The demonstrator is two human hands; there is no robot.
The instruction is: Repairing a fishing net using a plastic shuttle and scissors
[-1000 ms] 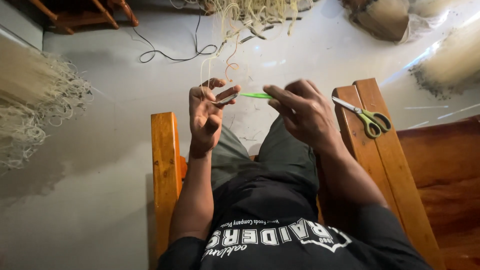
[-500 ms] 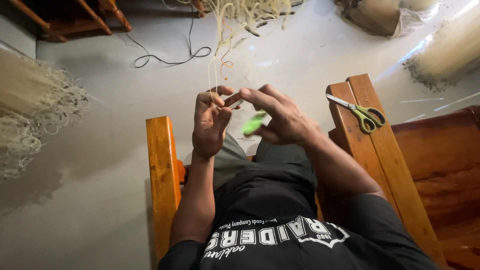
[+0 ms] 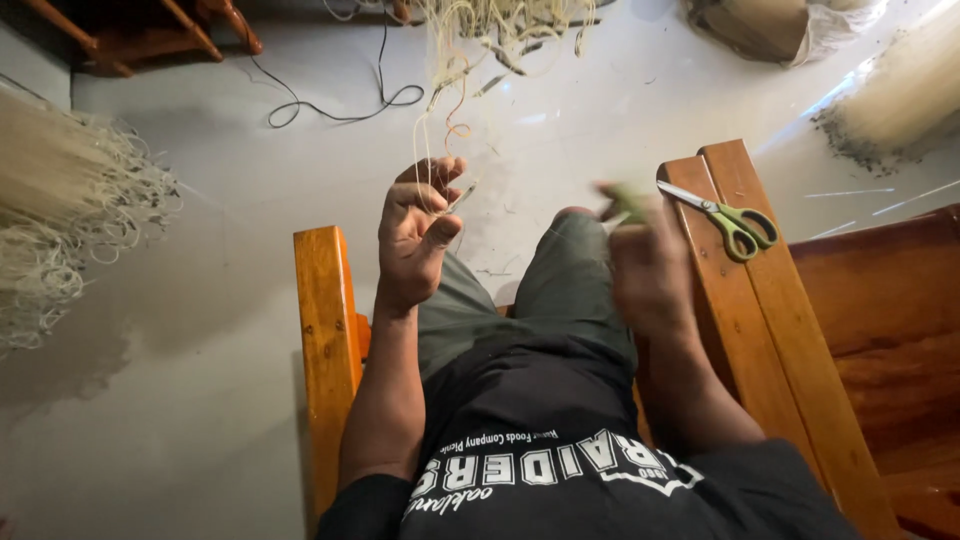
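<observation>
- The left hand (image 3: pixel 415 235) is raised in front of the person, its fingers curled tight and pinching a few thin pale strands (image 3: pixel 437 150) between thumb and fingertips.
- Those strands are fine, cream-coloured and slightly kinked; they run up from the pinch to a tangled bunch of netting (image 3: pixel 500 25) hanging at the top of the view.
- The right hand (image 3: pixel 650 265) is blurred by motion. It seems closed on a small green tool (image 3: pixel 625 203), but the grip cannot be made out clearly.
- Green-handled scissors (image 3: pixel 728 218) lie on the wooden armrest (image 3: pixel 760 330), just beside the right hand and apart from it.
- More pale netting is heaped on the grey floor (image 3: pixel 200 300) to the left.
</observation>
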